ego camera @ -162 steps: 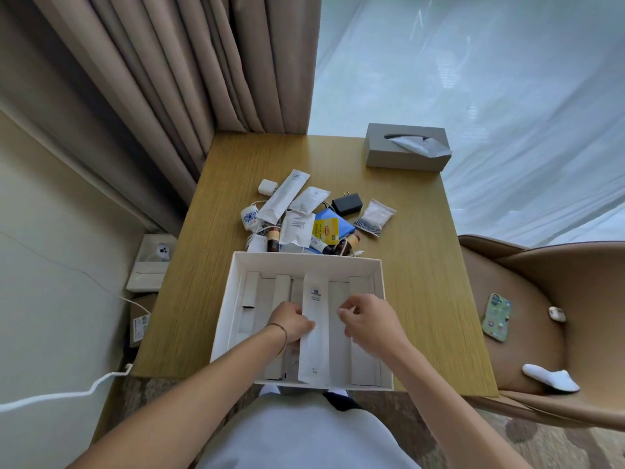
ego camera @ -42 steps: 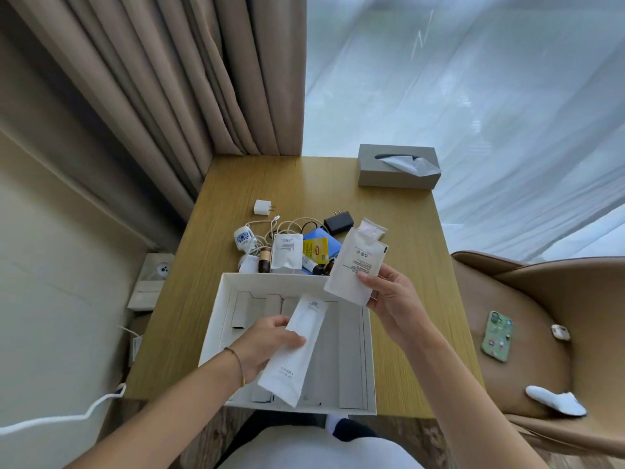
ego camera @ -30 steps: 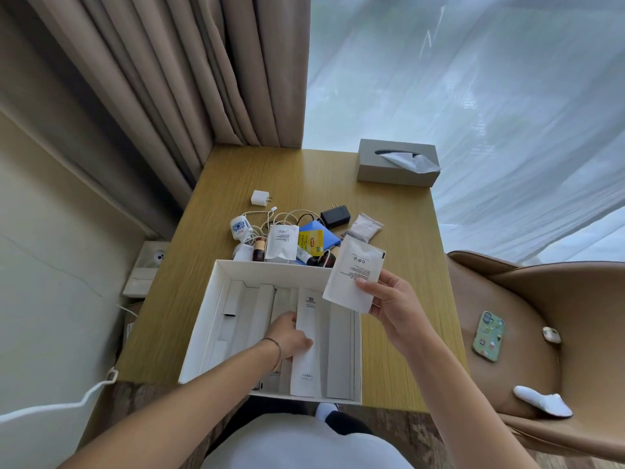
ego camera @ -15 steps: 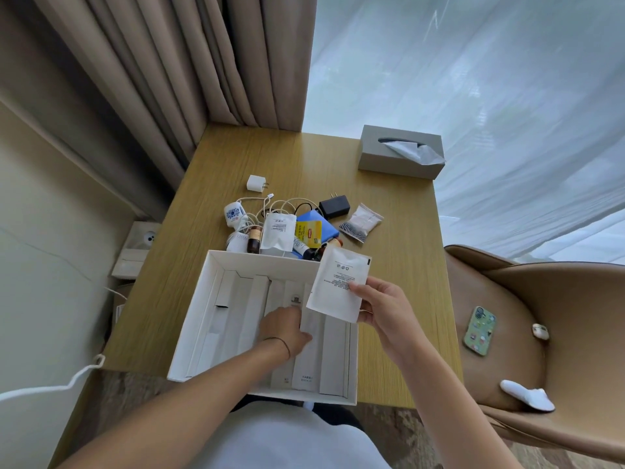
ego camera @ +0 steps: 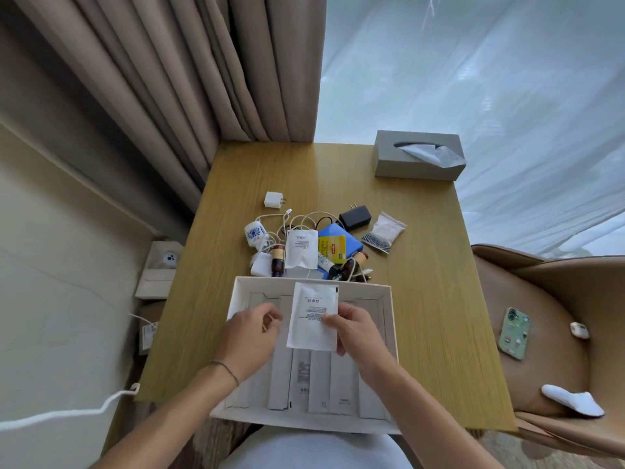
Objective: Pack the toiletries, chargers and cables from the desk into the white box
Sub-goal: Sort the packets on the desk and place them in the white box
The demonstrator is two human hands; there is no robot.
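The white box (ego camera: 388,301) sits at the desk's near edge with several long white sachets (ego camera: 318,384) lying side by side in it. My right hand (ego camera: 358,333) pinches a flat white sachet (ego camera: 313,316) by its right edge, over the middle of the box. My left hand (ego camera: 250,336) hovers over the box's left half, fingers loosely curled, holding nothing that I can see. Behind the box lies a heap: a white charger (ego camera: 273,200), a black charger (ego camera: 355,217), white cables (ego camera: 304,221), a white sachet (ego camera: 301,248), brown bottles (ego camera: 277,264), a yellow packet (ego camera: 333,248).
A grey tissue box (ego camera: 417,155) stands at the desk's far right corner. A clear bag (ego camera: 384,231) lies right of the heap. The tan chair (ego camera: 558,333) on the right holds a phone (ego camera: 514,333). Curtains hang behind; a white cable (ego camera: 67,412) trails at left.
My right hand has brought the flat sachet leftwards and down over the box. My left hand has let go of the long sachet, which now lies in the box.
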